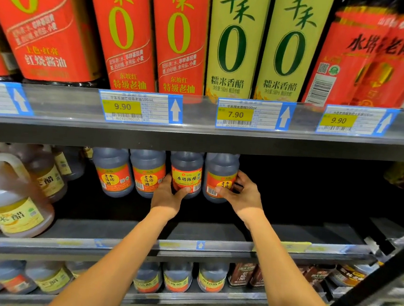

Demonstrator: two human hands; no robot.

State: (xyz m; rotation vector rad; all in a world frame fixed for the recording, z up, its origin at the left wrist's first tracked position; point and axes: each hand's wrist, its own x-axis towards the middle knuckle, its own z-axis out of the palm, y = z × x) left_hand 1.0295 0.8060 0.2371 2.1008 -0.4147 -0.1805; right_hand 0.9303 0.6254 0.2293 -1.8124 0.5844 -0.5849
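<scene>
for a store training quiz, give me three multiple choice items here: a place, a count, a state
1. The bottle in the left grip stands where, against the 7.90 tag? A shelf above B shelf just below C floor
2. How many dark bottles in its row? A two B four C six
3. The right grip? A hangs idle B points at a tag C holds the end bottle
B, the tag's rail runs over it; B, four side by side; C, fingers curl round it

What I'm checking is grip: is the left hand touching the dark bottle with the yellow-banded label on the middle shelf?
Touching. The head view shows the left hand wrapped round the bottle, thumb lying across the label's lower edge.
</scene>
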